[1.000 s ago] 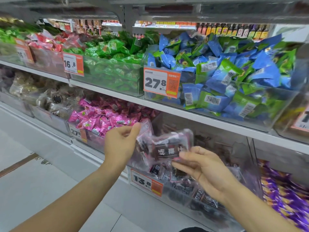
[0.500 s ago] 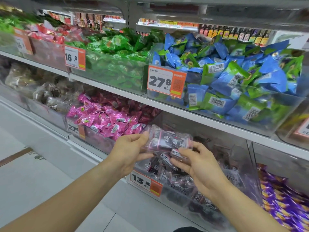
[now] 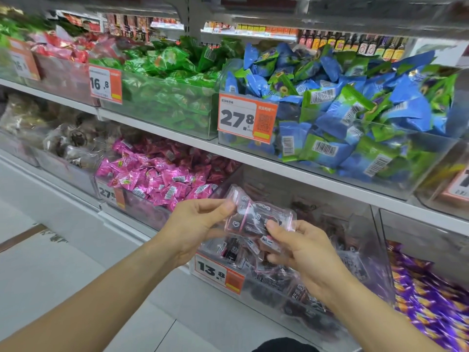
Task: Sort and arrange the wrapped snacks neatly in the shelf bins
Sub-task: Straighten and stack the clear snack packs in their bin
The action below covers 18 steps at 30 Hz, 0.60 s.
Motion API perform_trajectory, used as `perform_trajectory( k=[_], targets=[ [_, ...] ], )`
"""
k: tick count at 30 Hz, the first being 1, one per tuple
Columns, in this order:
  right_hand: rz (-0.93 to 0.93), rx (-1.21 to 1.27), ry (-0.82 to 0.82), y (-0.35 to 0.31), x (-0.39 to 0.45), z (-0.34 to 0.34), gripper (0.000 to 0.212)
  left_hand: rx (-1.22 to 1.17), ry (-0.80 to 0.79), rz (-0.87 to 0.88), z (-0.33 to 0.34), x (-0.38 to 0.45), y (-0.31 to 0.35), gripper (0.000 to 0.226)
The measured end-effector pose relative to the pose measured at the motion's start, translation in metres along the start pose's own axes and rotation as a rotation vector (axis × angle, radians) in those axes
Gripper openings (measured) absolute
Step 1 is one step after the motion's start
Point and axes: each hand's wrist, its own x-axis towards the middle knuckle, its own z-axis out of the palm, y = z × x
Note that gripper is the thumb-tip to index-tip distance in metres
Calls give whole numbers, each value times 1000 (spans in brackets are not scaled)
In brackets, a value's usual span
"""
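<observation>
While both forearms reach forward, left hand (image 3: pixel 195 224) and right hand (image 3: pixel 302 247) pinch clear-wrapped snacks (image 3: pixel 256 217) above the bin (image 3: pixel 365 224).

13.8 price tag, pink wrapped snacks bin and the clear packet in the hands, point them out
orange and white 13.8 price tag (image 3: pixel 218 273), head view, on the printed number
clear bin of pink wrapped snacks (image 3: pixel 162 177), head view, on the pile's middle
clear dark-filled snack packet (image 3: pixel 256 218), head view, on its centre

Orange price tag (image 3: pixel 248 118) — bottles (image 3: pixel 355 44) behind — pale floor (image 3: pixel 38 270) below.
</observation>
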Motion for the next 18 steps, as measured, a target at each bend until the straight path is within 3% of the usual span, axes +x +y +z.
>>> perform_trajectory(
  k=[4,8,10,12,15,17,18],
  targets=[
    [-100,-180,76,3,-2,-1,48,-6,-66,46,5,-3,5,43],
    [-82,-294,-15,2,-5,-1,47,96,-53,140,9,-9,9,30],
    [-124,-485,17,4,-3,-7,47,229,-57,238,6,-11,12,26],
    [-279,-697,81,2,1,-15,65,410,-105,364,3,-13,13,34],
    [-412,-732,-166,-9,7,-18,93,595,-167,503,11,-16,11,41],
    [-411,-641,-341,-13,10,-12,91,602,-187,538,18,-17,8,42],
    [-439,-607,-350,-13,12,-10,83,581,-182,548,21,-17,9,42]
  ],
)
